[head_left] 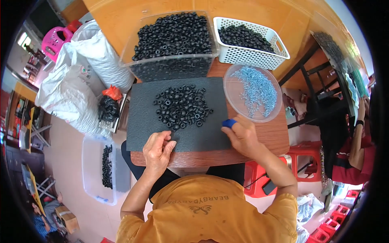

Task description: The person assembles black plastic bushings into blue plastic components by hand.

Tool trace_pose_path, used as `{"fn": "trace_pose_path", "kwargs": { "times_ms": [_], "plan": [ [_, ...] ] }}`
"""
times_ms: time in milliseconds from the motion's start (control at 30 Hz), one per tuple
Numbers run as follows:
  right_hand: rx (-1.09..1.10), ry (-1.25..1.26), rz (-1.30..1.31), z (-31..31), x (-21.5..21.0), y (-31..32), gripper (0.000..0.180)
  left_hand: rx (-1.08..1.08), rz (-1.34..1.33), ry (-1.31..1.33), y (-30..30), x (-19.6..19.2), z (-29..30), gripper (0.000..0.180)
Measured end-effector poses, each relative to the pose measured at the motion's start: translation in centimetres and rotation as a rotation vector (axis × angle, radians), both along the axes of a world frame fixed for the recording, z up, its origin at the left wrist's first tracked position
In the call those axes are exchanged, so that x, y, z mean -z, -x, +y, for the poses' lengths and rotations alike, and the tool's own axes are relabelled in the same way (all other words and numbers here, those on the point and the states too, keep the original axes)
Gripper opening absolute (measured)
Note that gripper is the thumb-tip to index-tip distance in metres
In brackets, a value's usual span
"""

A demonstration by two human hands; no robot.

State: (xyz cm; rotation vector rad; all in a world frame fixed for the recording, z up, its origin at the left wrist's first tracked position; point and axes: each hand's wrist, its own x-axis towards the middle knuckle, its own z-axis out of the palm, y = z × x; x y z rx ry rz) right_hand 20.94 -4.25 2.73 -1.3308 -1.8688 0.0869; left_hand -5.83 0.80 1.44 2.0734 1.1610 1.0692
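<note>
A dark grey foam mat [142, 121] lies on the wooden table, with a heap of several small black rubber rings [181, 106] in its middle. My left hand [159, 149] rests at the mat's near edge with fingers curled together; whether it holds a ring I cannot tell. My right hand [242, 135] sits at the mat's right corner, a blue cover [229, 122] on one fingertip, fingers bent inward. A round clear dish of small silvery screws [255, 91] stands just beyond my right hand.
A clear tub [170, 60] heaped with black rings and a white perforated basket [259, 54] with more stand at the back. White sacks [77, 89] and a floor bin [95, 170] are on the left. Another person's arm [358, 141] and red stools [302, 156] are at the right.
</note>
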Motion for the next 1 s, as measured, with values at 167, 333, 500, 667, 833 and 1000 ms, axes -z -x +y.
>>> {"fn": "trace_pose_path", "kwargs": {
  "times_ms": [167,333,500,667,833,1000],
  "plan": [
    [0.064,-0.002,0.076,2.2,1.3,2.2,0.012,0.114,0.043,-0.194,-2.6,0.1,1.0,0.026],
    [0.090,0.038,0.107,2.4,1.2,2.4,0.012,0.196,0.188,-0.440,-7.0,0.5,1.6,0.031],
    [0.117,0.067,0.155,0.8,1.0,0.7,0.011,0.235,0.258,-0.473,-8.0,2.1,2.1,0.025],
    [0.177,0.081,0.202,-0.1,1.1,-0.3,0.011,0.275,0.221,-0.335,-8.6,1.9,2.8,0.023],
    [0.197,-0.063,0.120,0.7,1.7,-0.7,0.014,0.342,0.324,-0.311,-8.1,1.4,2.3,0.028],
    [0.329,-0.083,0.050,0.7,0.8,-2.4,0.012,0.391,0.401,-0.412,-7.8,1.7,1.5,0.029]
  ]
}}
